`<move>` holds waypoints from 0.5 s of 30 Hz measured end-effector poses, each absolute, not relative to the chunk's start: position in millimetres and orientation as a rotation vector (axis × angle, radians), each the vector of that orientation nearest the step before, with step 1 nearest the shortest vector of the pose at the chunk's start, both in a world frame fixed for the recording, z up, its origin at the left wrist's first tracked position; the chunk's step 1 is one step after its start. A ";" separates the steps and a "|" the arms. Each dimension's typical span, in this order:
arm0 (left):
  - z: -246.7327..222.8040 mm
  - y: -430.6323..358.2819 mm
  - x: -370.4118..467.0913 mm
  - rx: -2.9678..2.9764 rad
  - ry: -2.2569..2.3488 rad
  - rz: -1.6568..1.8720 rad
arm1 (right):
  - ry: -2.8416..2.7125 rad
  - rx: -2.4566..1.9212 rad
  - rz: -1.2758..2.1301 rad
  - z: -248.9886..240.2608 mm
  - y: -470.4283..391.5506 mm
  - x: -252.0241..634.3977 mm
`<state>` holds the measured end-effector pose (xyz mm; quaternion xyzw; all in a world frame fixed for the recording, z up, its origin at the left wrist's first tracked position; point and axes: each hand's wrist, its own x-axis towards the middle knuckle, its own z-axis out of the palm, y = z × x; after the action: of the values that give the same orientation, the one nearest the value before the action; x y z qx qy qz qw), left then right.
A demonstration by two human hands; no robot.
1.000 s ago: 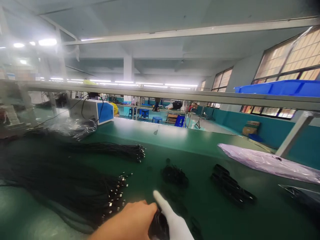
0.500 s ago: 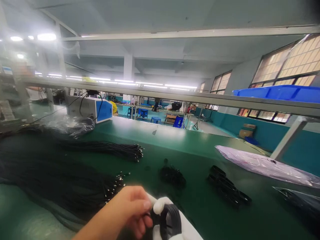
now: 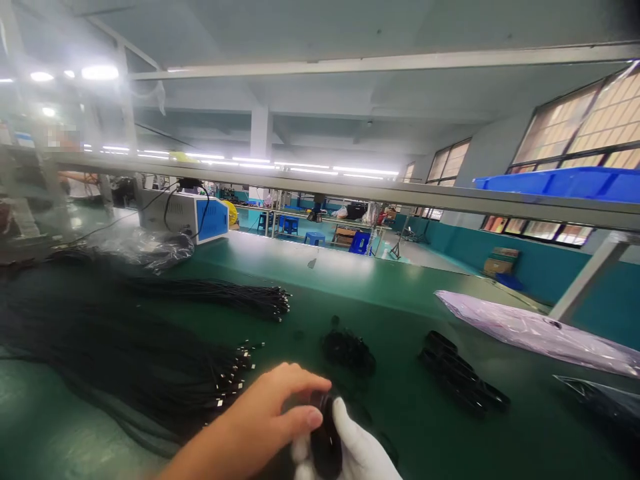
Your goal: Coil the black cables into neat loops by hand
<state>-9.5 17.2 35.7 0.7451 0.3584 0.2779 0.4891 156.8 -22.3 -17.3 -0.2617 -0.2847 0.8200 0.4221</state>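
Fingers [image 3: 306, 419] of the bare left hand [image 3: 260, 420] and of the white-gloved right hand [image 3: 357, 453] pinch a small coiled black cable [image 3: 325, 437] between them, low over the green counter [image 3: 410, 407]. It is a tight, glossy dark loop, its ends hidden by the hands. Loose black cable bundles [image 3: 150, 367] with metal tips lie just left; no writing is legible anywhere.
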 end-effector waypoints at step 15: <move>16.3 14.4 1.8 1.687 1.172 0.800 | -1.021 -0.825 1.894 -7.9 -22.8 165.8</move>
<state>1.8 14.4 16.3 0.6828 0.4745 0.3237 0.4515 165.8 -22.8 -7.9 -0.3271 -0.4048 0.7510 0.4063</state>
